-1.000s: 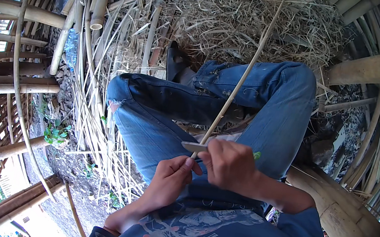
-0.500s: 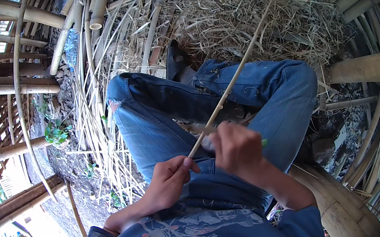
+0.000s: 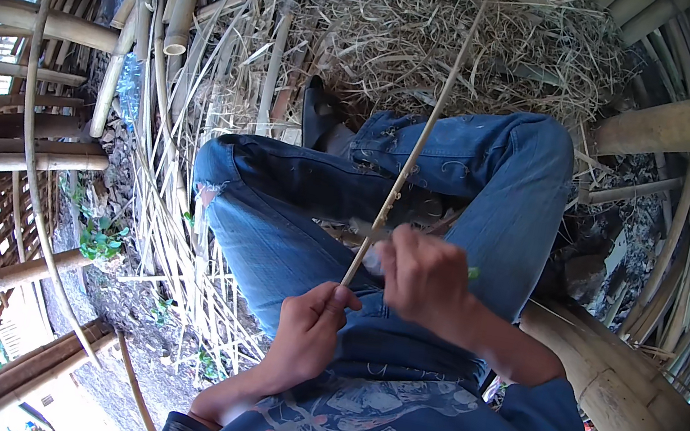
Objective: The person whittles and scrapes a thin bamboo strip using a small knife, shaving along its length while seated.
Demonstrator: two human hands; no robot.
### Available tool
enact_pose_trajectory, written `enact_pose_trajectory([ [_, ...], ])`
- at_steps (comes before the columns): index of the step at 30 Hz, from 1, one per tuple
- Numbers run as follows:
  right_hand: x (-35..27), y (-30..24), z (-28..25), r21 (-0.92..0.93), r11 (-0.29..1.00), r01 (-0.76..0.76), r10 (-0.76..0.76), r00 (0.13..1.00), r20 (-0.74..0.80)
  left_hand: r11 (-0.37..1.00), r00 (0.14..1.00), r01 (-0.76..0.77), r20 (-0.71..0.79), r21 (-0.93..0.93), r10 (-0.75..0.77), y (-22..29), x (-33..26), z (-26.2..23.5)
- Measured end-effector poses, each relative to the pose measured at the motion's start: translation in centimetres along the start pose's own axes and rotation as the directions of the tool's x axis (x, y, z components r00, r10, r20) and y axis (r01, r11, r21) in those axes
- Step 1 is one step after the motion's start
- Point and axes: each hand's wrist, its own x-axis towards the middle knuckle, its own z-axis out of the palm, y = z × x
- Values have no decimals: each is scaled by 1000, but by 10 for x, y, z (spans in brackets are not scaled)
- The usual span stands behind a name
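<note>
A long, thin bamboo stick (image 3: pixel 424 137) slants away from my lap toward the shavings ahead. My left hand (image 3: pixel 309 324) is closed around its near end, thumb on top. Just beyond and to the right, my right hand (image 3: pixel 422 274) is closed on a knife, whose greyish blade (image 3: pixel 361 228) lies across the stick. A bit of green shows behind that fist, and most of the handle is hidden by my fingers. Small curls of shaving cling to the stick just past the blade. My crossed legs in blue jeans (image 3: pixel 512 198) lie beneath the stick.
Thin bamboo shavings (image 3: pixel 474 41) pile up ahead of my legs. Split strips (image 3: pixel 170 223) and bamboo poles (image 3: pixel 182 15) lie to the left, near a plastic bottle (image 3: pixel 129 88). Thick bamboo beams (image 3: pixel 679 125) flank me on the right, and a slatted bamboo frame stands at left.
The far end of the stick has swung slightly left. My right hand has shifted a little, and more shaving curls show on the stick beyond the blade. My left hand keeps its place.
</note>
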Motion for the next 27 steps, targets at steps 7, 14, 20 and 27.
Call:
enact_pose_trajectory([
  [7,0,1,-4,14,991,130,-130,991,-17,997,997,-73,-32,23,74,2,-5,-1],
  [14,-16,-19,2,48,976,211,-214,973,82,988,986,-154,-66,7,154,-13,-1,3],
  [20,12,11,-6,-71,997,-11,9,1000,-29,999,999,-36,-19,41,37,8,-5,1],
  [27,14,18,-8,-155,987,42,-53,996,-67,998,999,-48,-20,30,49,3,-10,2],
])
